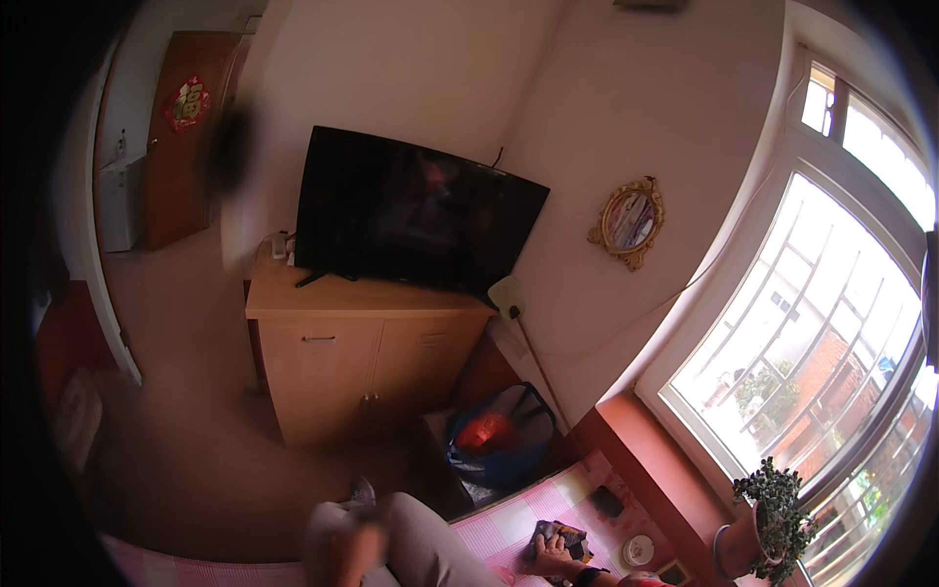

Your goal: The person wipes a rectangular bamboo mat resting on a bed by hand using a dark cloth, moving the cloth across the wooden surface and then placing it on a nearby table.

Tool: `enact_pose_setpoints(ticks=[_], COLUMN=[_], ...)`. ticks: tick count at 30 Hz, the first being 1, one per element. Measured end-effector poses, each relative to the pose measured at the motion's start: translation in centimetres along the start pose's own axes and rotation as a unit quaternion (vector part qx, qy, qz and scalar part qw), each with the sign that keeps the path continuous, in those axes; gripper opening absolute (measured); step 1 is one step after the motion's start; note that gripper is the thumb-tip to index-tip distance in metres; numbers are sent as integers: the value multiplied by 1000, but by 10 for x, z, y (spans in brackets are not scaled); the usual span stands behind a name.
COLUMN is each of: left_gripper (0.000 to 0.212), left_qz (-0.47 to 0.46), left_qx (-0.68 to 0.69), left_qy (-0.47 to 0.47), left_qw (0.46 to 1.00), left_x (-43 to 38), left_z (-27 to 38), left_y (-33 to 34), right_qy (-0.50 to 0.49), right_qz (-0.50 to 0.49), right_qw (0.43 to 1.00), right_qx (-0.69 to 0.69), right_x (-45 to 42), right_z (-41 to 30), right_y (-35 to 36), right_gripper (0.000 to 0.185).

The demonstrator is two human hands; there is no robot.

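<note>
At the bottom right, my right hand [552, 556] lies over a dark crumpled packet [576, 538] with orange and pale markings, its fingers curled onto it. The packet rests on a pink-and-white checked cover [493, 530]; a dark band circles my right wrist. Over by my grey-trousered knees, my left hand [359, 547] hangs low and is blurred, so its fingers cannot be made out. Close to the right hand are a round white dish [638, 550] and a small dark item [607, 502].
A television [418, 213] stands on a wooden cabinet [323, 352]. Beside that is a blue basket [506, 469] holding something red. A potted plant [774, 506] sits by the barred window [799, 330]. An ornate mirror [629, 222] hangs on the wall; a wooden door [183, 147] is at far left.
</note>
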State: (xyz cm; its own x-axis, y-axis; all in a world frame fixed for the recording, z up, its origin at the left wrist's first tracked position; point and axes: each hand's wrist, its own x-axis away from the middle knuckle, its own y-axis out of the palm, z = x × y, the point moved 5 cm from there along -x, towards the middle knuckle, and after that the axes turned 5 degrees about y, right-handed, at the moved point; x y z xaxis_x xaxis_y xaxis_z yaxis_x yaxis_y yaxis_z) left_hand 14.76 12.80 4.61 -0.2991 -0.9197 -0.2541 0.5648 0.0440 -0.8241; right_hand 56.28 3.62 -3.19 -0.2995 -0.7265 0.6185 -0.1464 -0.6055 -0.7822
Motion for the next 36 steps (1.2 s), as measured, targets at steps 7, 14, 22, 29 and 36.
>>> enact_pose_setpoints(ticks=[7,14,22,29,36], left_gripper=[15,20,15,19,22], left_qz=[6,-36,-28,38,20], left_qx=[19,-25,-17,-44,-40], left_qy=[-5,-25,-1,38,-29], left_qw=[1000,999,999,998,999], left_x=[-3,-3,7,-25,-16], left_z=[-20,-20,-29,24,5], left_y=[28,16,27,-10,-9], right_qy=[13,16,18,6,28], right_qz=[53,26,242,328,277], right_qw=[999,999,966,940,954], right_qx=[2,-44,-93,-88,-112], right_x=[0,8,37,15,17], right_z=[9,1,44,78,68], right_y=[-10,-7,-25,46,10], right_gripper=[122,117,111,72,61])
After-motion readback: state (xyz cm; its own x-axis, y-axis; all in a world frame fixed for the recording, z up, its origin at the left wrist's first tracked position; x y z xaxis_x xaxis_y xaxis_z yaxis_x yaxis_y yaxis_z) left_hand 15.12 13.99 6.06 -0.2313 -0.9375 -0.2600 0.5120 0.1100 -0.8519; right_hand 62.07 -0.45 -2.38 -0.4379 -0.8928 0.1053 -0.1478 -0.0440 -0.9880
